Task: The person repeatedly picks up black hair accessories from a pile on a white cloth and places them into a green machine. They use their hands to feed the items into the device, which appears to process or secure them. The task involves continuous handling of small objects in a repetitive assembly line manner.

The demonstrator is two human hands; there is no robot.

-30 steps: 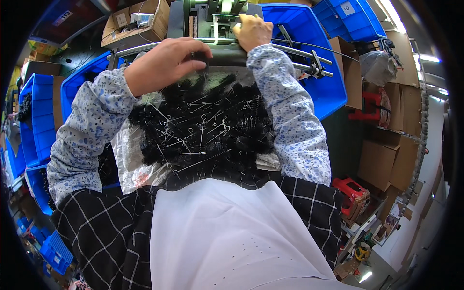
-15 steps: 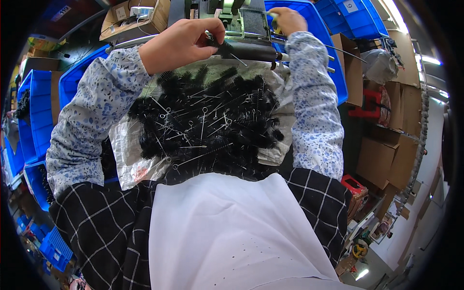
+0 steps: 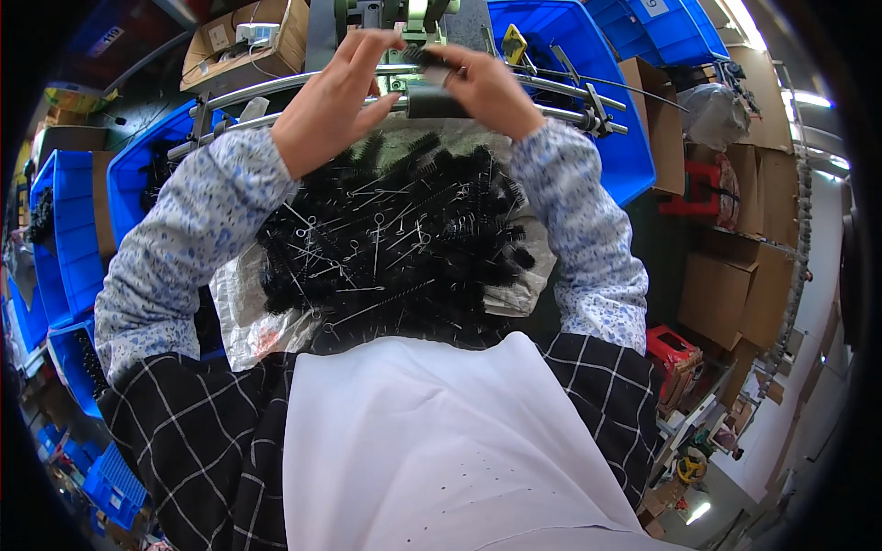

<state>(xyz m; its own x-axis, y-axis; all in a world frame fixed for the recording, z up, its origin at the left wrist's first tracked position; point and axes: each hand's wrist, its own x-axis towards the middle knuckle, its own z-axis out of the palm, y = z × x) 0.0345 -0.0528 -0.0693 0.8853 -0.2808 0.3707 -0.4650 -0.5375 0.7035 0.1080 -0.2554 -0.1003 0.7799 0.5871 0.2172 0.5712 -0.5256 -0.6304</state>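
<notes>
A heap of black bristle brushes with twisted wire handles (image 3: 395, 234) lies on a clear plastic sheet (image 3: 243, 317) in my lap. Both hands are raised above the heap, in front of a metal machine (image 3: 386, 18). My left hand (image 3: 326, 101) has its fingers spread and touches one end of a single black brush (image 3: 424, 57). My right hand (image 3: 487, 87) pinches the other end of that brush, just over a dark cylinder (image 3: 436, 101) on the machine's metal rails (image 3: 570, 101).
Blue plastic bins stand at the left (image 3: 64, 220) and behind the machine (image 3: 588, 83). Cardboard boxes sit at the top left (image 3: 243, 41) and along the right (image 3: 726, 285). A red object (image 3: 675, 354) lies by my right side. A white apron (image 3: 441, 441) covers my front.
Both hands have come together at the machine's middle. The left hand rose from the heap; the right hand moved left. They now hold one brush between them.
</notes>
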